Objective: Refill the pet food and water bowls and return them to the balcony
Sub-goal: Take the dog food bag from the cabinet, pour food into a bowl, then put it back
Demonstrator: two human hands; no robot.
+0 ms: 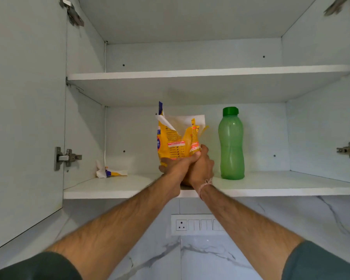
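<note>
An opened yellow pet food bag with a torn white top stands on the lower shelf of an open wall cabinet. Both of my arms reach up to it. My left hand grips the bag's lower part from the left. My right hand grips the bag's lower right side, its thumb pressed on the front. A green water bottle with a green cap stands upright on the same shelf, just right of my right hand and apart from it. No bowls are in view.
A torn-off scrap of bag lies at the shelf's back left. The upper shelf shows nothing on it. The cabinet door hangs open at the left. A socket and switch panel sits on the marble wall below.
</note>
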